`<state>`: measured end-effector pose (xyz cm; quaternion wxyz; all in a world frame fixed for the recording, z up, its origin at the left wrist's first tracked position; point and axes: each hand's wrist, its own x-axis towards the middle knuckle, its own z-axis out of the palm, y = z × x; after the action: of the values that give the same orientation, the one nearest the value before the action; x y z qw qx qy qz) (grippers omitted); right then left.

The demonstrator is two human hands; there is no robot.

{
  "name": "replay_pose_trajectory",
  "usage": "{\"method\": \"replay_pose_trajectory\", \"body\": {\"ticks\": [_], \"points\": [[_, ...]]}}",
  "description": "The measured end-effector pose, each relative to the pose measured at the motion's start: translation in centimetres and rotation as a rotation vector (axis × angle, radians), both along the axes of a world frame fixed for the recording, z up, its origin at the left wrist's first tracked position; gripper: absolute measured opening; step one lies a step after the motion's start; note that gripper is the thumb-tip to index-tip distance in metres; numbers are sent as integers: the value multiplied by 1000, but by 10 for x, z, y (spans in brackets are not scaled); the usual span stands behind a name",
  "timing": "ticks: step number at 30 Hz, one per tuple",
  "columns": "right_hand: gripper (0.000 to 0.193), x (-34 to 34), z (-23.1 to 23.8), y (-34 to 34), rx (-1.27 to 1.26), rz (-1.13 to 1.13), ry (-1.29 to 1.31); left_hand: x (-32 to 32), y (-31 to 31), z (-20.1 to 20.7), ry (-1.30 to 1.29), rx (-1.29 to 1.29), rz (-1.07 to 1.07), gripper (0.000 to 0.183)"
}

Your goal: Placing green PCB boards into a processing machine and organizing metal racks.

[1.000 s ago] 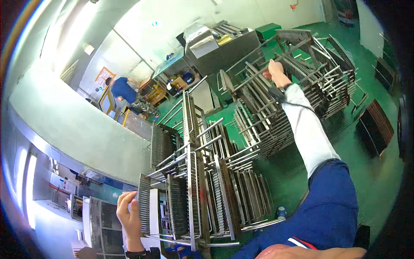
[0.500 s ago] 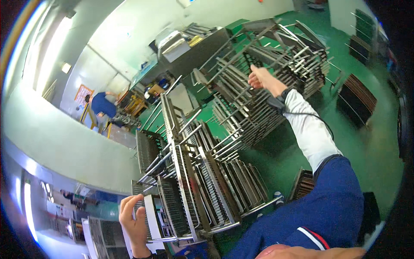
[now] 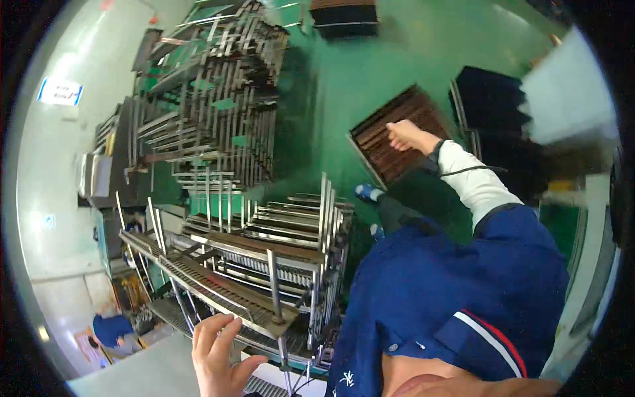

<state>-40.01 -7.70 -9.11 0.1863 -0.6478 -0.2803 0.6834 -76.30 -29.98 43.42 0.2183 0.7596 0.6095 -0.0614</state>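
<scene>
My left hand (image 3: pixel 217 356) is raised at the near end of a metal rack (image 3: pixel 274 317), thumb and fingers apart, holding nothing. Whether its fingertips touch the rack's edge I cannot tell. The rack has upright silver posts and long, toothed rails, and more frames stand tightly behind it. Out to the right, my right hand (image 3: pixel 409 137) hangs in the air with its fingers curled in a loose fist; no object shows in it. Beneath that hand, a brown slatted stack (image 3: pixel 378 157) with a dark outer edge rests on the green floor.
A large pile of metal frames (image 3: pixel 231 112) stands at the far left. Dark stacks (image 3: pixel 489 99) are on the right, and another dark stack (image 3: pixel 344 20) lies at the top. A person in blue (image 3: pixel 112 329) bends over at the lower left, beyond a pale partition (image 3: pixel 155 367).
My view has swung to the right, so the racks now lie further left and the brown stack is under my right hand. My left hand stays open; my right stays curled.
</scene>
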Motion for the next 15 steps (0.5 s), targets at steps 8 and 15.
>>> {"method": "replay_pose_trajectory", "body": {"ticks": [8, 15], "points": [[41, 217, -3, -238, -41, -650, -145, 28, -8, 7, 32, 67, -324, 46], [43, 258, -24, -367, -179, -919, -218, 68, -6, 13, 21, -9, -416, 42]]}}
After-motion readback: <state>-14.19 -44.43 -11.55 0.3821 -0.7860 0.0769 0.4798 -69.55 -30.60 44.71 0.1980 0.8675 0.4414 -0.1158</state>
